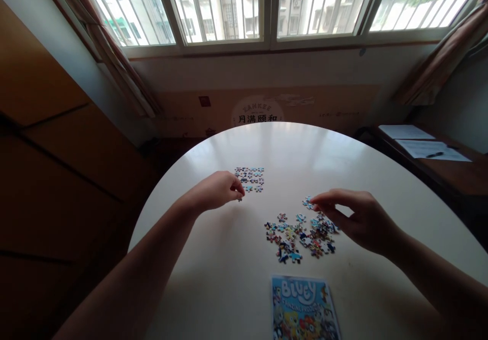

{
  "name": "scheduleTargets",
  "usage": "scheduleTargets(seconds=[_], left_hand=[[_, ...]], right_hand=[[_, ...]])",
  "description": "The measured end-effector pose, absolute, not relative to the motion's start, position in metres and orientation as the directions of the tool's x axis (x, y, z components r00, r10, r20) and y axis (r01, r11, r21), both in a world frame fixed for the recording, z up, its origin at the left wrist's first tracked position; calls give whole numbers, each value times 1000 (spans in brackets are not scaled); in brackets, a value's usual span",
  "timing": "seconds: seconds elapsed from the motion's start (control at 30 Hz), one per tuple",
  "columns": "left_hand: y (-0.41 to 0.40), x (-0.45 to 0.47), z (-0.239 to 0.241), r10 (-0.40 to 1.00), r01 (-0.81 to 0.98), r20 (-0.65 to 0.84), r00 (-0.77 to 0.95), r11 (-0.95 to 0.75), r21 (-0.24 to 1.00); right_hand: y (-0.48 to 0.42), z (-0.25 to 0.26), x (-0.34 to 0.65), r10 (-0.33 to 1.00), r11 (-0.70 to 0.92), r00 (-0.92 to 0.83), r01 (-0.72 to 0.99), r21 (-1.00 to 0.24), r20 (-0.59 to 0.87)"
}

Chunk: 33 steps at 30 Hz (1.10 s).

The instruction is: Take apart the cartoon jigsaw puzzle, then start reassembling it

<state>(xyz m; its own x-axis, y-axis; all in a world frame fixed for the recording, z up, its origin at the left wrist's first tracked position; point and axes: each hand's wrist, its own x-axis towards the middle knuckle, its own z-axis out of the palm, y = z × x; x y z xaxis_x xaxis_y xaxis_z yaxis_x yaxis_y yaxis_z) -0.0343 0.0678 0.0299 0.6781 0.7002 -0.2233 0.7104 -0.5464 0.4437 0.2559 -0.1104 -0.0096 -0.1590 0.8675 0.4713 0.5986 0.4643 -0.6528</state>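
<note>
My left hand [221, 188] is closed in a pinch on a small puzzle piece [240, 199], beside the lower left of several puzzle pieces laid out in rows [253, 174]. Thumb and index finger of my right hand [358, 219] come together in a pinch at a light-blue puzzle piece [307, 203], at the upper edge of the loose heap. That heap of mixed puzzle pieces [290, 232] lies in front of me, partly under my right fingers. A picture sheet or box lid marked "BLUEY" [303, 307] lies nearer to me, cut off by the lower frame edge.
Everything lies on a round white table [274, 147]. A brown side table [463, 149] at the right bears papers [415, 147] and a dark pen [434, 154]. Behind are a printed board [213, 111], windows and curtains; orange-brown cabinets [57, 167] stand left.
</note>
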Motion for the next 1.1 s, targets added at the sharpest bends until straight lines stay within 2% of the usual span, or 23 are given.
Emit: scheduleTargets(seconds=[0.2,0.4,0.7,1.1], left_hand=[[69,-28,20,724,739,-232,649,-530,416],[67,-34,33,781,770,-104,616,-569,289],[70,-40,35,574,580,-95,814,-788,208],[68,-34,35,594,611,-160,788,-788,82]], right_hand=[[-109,-8,253,824,545,-254,599,-586,506],[-109,-6,254,825,545,-252,595,-591,507],[-109,-7,252,832,537,-256,596,-598,492],[-109,-8,251,842,525,-259,593,-610,473]])
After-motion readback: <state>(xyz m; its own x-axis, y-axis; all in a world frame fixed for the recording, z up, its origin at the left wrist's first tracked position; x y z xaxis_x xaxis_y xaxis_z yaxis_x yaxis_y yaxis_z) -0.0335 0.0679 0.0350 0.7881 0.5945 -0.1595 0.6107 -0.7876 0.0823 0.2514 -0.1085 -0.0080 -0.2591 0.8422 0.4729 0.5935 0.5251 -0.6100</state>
